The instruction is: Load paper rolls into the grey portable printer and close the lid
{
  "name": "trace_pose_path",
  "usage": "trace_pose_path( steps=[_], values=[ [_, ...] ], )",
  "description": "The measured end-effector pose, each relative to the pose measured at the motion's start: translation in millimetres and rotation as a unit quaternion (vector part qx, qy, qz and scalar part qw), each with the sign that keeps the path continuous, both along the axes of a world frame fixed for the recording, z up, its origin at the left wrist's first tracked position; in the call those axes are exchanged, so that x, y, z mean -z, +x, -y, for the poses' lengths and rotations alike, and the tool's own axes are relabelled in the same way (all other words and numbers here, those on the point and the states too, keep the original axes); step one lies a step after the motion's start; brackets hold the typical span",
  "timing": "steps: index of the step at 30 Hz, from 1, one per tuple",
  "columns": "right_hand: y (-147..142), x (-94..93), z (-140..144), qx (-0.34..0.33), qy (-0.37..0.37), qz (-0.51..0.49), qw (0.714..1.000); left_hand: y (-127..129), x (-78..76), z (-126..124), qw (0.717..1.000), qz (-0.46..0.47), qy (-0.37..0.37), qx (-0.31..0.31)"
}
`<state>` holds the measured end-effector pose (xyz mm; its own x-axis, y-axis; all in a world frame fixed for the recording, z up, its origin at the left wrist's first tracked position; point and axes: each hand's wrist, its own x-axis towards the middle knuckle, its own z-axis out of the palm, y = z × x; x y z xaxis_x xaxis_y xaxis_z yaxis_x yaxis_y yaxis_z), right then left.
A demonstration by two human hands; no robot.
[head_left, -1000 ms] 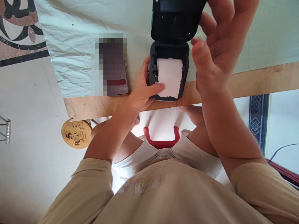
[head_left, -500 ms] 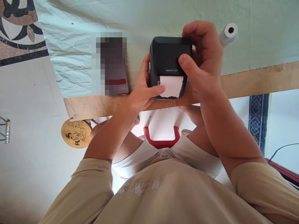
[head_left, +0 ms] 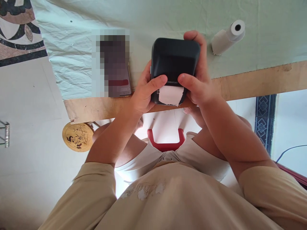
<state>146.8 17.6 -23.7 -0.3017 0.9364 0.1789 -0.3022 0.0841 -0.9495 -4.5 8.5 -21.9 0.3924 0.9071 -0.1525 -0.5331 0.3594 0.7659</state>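
Observation:
A black label printer [head_left: 175,59] is held between both hands above the table's near edge. White paper [head_left: 169,95] with a torn edge sticks out of its near side. My left hand [head_left: 146,91] wraps the printer's left side, thumb lying on the top near the paper. My right hand [head_left: 200,76] grips the right side, its thumb also on the top and its fingers round the far right corner. The other fingers of both hands are partly hidden behind the printer. To the right of it, a white paper roll [head_left: 222,41] lies on the cloth.
A partly blurred phone [head_left: 120,73] lies left of the printer. Pale green cloth [head_left: 168,16] covers the table, leaving a bare wooden edge [head_left: 251,76]. A round wooden stool [head_left: 78,137] stands at lower left, and a red U-shaped bar [head_left: 165,147] shows between my knees.
My right hand has lowered and closed round the printer's right side. My left thumb has moved from the paper up to the printer's top. The printer has tilted, and more of the roll shows.

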Motion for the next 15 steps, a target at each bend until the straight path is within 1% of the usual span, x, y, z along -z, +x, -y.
trace_pose_path(
  steps=[2, 10, 12, 15],
  values=[
    [-0.1, 1.3, 0.5, 0.002, 0.006, -0.011, 1.0, 1.1, 0.0, 0.4, 1.0, -0.001, -0.001, -0.001],
    [2.4, 4.3, -0.5, 0.004, 0.007, -0.002, 1.0, 4.3, -3.0, 0.6, 1.0, -0.015, -0.006, -0.02],
    [3.4, 5.3, -1.3, 0.004, 0.008, 0.011, 1.0, 4.3, -4.1, 0.5, 1.0, -0.019, -0.009, -0.019],
    [4.8, 5.5, -2.5, 0.029, 0.015, 0.054, 0.998, 3.0, -4.1, -0.1, 0.999, -0.036, -0.018, -0.013]
  ],
)
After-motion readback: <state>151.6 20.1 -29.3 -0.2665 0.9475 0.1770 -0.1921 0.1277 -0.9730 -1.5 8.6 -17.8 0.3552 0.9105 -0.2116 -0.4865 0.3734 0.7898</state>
